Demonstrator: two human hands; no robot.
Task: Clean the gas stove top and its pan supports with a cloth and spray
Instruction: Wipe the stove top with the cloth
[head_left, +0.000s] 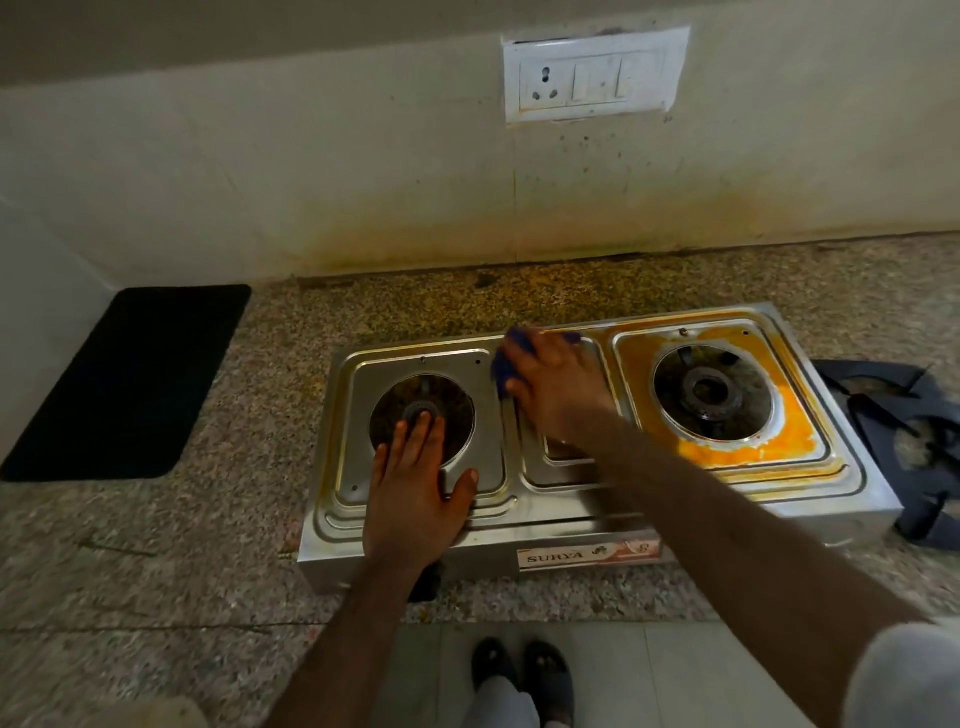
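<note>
A: Gas stove top (566, 514): it sits on our speckled granite counter (156, 545), near the stained wall, with both pan supports (904, 441) off and stacked just to its right on the counter.

B: Our left hand (415, 488) lies flat on it, fingers straight, over the left burner (422, 415), holding nothing. We judge it is steadying the stove.

A: Wise, since the thin steel body looks light and would likely slide on smooth stone under a hard rub. Our right hand (556, 384) presses a blue cloth (511, 358) onto the middle strip, fingers curled around it.

B: The cloth is soft and bunches, so we take it as a wad under the palm. The steel is stiff and slick where wiped.

A: The left side looks clean; orange residue (795, 436) rings the right burner (709, 392), so we judge roughly half of the top remains.

B: The supports look like heavy rigid iron; we would grasp them by the outer frame. No spray bottle is in view.
</note>
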